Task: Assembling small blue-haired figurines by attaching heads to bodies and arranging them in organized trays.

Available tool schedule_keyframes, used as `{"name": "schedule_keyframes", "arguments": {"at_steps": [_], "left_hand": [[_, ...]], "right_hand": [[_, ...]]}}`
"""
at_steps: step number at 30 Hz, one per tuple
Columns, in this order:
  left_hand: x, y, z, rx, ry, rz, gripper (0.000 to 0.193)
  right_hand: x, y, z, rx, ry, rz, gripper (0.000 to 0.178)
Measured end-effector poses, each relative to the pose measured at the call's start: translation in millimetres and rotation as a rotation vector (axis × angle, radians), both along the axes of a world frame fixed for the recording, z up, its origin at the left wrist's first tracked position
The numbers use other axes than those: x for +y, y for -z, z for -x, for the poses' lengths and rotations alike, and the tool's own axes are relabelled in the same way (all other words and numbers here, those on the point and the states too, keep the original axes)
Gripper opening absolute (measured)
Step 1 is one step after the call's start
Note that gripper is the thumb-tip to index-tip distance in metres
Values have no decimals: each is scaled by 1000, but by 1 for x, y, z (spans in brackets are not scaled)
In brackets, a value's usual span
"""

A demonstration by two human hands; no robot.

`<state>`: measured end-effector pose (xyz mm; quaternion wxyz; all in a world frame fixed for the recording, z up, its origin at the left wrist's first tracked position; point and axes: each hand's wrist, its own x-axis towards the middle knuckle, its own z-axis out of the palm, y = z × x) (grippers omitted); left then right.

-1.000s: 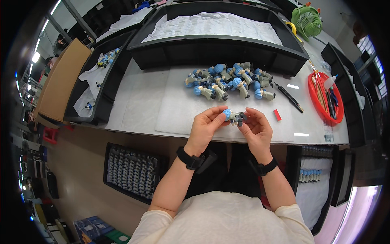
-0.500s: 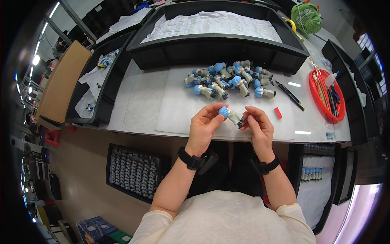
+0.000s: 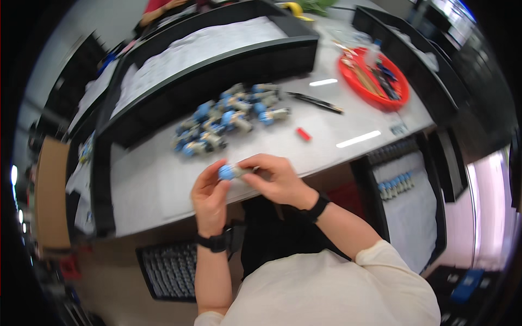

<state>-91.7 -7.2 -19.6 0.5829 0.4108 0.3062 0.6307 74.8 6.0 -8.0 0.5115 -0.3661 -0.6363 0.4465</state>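
Observation:
Over the near edge of the white table, both hands hold one small figurine (image 3: 227, 173) with a blue head and pale grey-green body. My left hand (image 3: 207, 194) has thumb and fingers around the head. My right hand (image 3: 278, 178) pinches the body from the right, and its fingers hide most of the legs. Beyond my hands lies a heap of similar blue-headed figurines (image 3: 232, 118), on their sides and blurred by motion.
A black tray (image 3: 212, 68) lined with white sheet stands behind the heap. To its right lie a black pen (image 3: 315, 102), a small red block (image 3: 303, 134) and a red basket (image 3: 399, 100) of tools. A tray of lined-up figurines (image 3: 375, 201) sits low at right.
My view has turned to the right, so the table now appears tilted. My right hand has shifted along the figurine, covering more of its body. The figurine stays between both hands.

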Motion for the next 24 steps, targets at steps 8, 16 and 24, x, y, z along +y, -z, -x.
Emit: {"name": "schedule_keyframes", "arguments": {"at_steps": [8,16,24], "left_hand": [[6,-1,6,82,-6,51,30],[5,-3,-5,161,-30,73,28],[7,-5,4,196,-62,75,28]], "right_hand": [[-33,-4,-134,152,454,-81,24],[-133,113,-429,-302,1597,6,18],[-158,199,-494,-571,1580,491,23]]}}
